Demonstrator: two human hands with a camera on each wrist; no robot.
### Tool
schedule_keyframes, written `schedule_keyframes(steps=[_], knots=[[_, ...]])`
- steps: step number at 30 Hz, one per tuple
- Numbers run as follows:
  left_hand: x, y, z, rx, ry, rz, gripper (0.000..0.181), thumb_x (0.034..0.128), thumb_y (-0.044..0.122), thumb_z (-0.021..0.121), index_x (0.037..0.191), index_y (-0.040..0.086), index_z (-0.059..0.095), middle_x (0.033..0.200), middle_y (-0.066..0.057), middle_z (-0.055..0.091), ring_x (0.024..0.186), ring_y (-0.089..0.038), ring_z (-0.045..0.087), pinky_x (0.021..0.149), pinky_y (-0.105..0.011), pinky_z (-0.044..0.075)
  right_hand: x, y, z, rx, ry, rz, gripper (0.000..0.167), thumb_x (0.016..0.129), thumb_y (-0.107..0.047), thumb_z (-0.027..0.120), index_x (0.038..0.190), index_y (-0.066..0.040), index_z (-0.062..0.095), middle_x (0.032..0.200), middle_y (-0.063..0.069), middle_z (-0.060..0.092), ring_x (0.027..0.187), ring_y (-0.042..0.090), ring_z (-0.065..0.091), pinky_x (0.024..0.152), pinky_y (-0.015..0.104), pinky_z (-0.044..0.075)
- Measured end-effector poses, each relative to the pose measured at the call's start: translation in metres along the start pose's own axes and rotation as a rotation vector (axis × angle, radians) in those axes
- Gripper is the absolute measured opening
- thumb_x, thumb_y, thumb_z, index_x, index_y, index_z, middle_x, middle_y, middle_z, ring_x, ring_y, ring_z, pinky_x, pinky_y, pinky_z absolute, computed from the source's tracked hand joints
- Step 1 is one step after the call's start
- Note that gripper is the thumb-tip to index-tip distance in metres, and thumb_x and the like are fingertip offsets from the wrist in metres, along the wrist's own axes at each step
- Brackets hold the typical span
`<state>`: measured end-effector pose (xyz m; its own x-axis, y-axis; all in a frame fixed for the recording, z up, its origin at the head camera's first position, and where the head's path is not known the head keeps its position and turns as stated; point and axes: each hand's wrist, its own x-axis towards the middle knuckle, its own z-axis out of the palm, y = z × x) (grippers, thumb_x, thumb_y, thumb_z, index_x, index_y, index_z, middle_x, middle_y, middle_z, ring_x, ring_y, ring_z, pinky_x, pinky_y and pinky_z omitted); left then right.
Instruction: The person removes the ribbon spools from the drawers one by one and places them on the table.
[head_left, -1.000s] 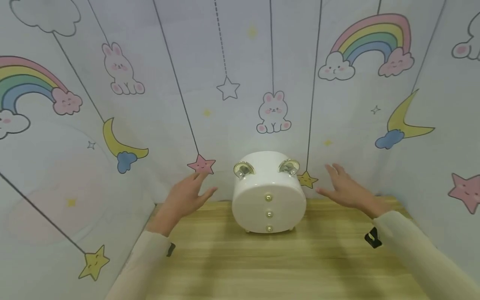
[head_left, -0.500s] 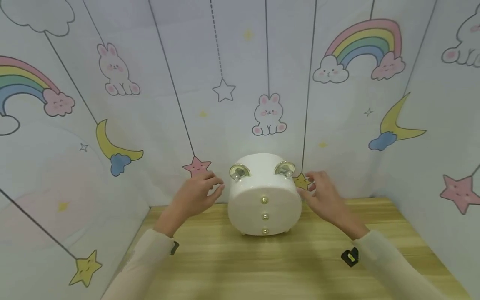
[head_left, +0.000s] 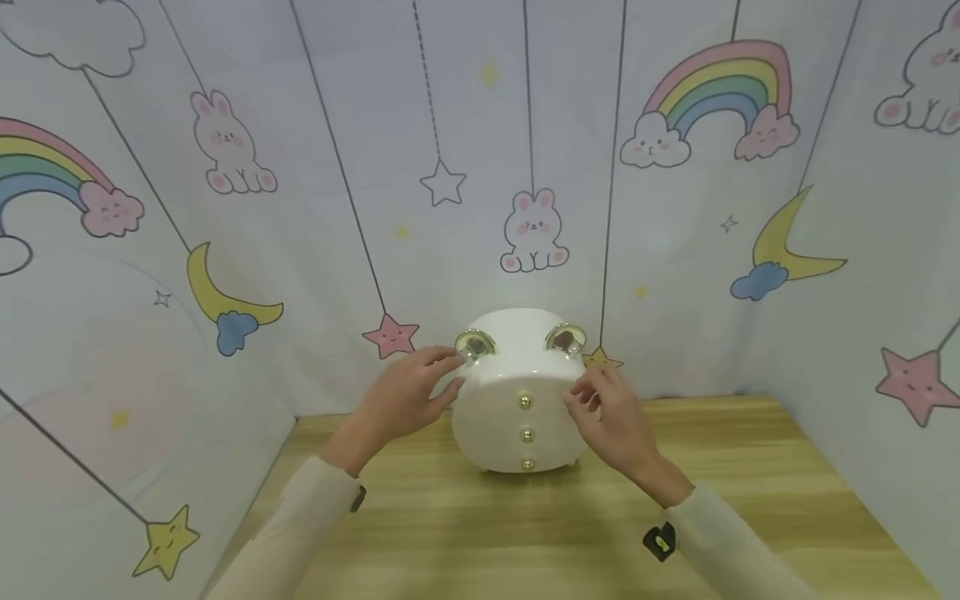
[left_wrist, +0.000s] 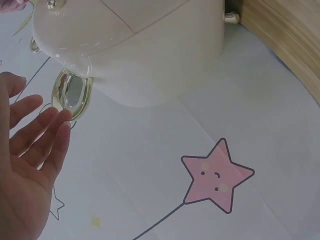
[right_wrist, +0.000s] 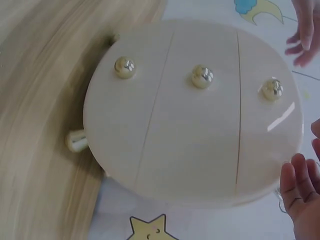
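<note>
A white rounded jewelry box (head_left: 487, 433) stands on the wooden table against the back wall. Three round gold knobs (right_wrist: 202, 77) run down its front, and seams part that front into three drawers, all closed. Two gold-rimmed ears (head_left: 565, 339) sit on top. My left hand (head_left: 405, 396) is at the left ear, fingers loosely bent; in the left wrist view its fingertips overlap the ear (left_wrist: 72, 95), and contact cannot be told. My right hand (head_left: 618, 425) is by the upper right front edge, fingers loosely curled with nothing seen between them.
The wooden tabletop (head_left: 525, 542) spreads out in front of the box. Pale cloth walls (head_left: 337, 233) printed with stars, moons, rabbits and rainbows enclose the back and both sides. Small gold feet (right_wrist: 76, 141) hold the box up.
Both hands have moved inward to the box, the left toward the left ear and the right toward the upper right front. Their fingers have bent more. The box stays in place on the table.
</note>
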<state>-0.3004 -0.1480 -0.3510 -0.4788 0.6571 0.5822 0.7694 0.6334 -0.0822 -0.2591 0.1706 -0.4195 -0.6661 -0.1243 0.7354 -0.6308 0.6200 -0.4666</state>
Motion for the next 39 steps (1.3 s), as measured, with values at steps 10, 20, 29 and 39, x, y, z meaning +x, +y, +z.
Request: schedule_keyframes(steps=[10, 20, 29, 39], knots=[[0.004, 0.000, 0.011, -0.009, -0.129, 0.034, 0.042, 0.1025, 0.027, 0.067, 0.141, 0.009, 0.066, 0.138, -0.012, 0.070, 0.126, -0.030, 0.069, 0.105, -0.045, 0.059, -0.009, -0.006, 0.025, -0.026, -0.012, -0.142, 0.014, 0.089, -0.001, 0.078, 0.097, -0.006, 0.069, 0.092, 0.005, 0.070, 0.080, 0.017, 0.069, 0.067, 0.031, 0.061], [0.009, 0.001, 0.014, 0.011, -0.275, 0.048, 0.050, 0.1081, 0.039, 0.056, 0.149, 0.010, 0.059, 0.155, -0.012, 0.059, 0.140, -0.031, 0.061, 0.116, -0.046, 0.051, -0.005, -0.010, 0.045, -0.187, 0.033, -0.254, 0.027, 0.084, -0.013, 0.086, 0.104, -0.003, 0.071, 0.100, 0.008, 0.073, 0.084, 0.019, 0.071, 0.073, 0.031, 0.062], [0.015, -0.002, 0.015, 0.033, -0.343, 0.042, 0.054, 0.1106, 0.039, 0.050, 0.156, 0.010, 0.051, 0.158, -0.011, 0.056, 0.145, -0.028, 0.057, 0.118, -0.046, 0.049, -0.005, -0.009, 0.055, -0.191, 0.071, -0.303, 0.029, 0.081, -0.009, 0.088, 0.104, -0.002, 0.072, 0.102, 0.009, 0.072, 0.088, 0.020, 0.071, 0.077, 0.031, 0.063], [0.020, -0.002, 0.017, 0.005, -0.386, 0.099, 0.050, 0.1138, 0.027, 0.041, 0.160, 0.008, 0.045, 0.164, -0.010, 0.048, 0.151, -0.026, 0.049, 0.120, -0.046, 0.046, -0.005, -0.015, 0.059, -0.331, 0.080, -0.372, 0.025, 0.083, -0.008, 0.085, 0.103, -0.002, 0.072, 0.102, 0.012, 0.070, 0.081, 0.021, 0.072, 0.067, 0.031, 0.062]])
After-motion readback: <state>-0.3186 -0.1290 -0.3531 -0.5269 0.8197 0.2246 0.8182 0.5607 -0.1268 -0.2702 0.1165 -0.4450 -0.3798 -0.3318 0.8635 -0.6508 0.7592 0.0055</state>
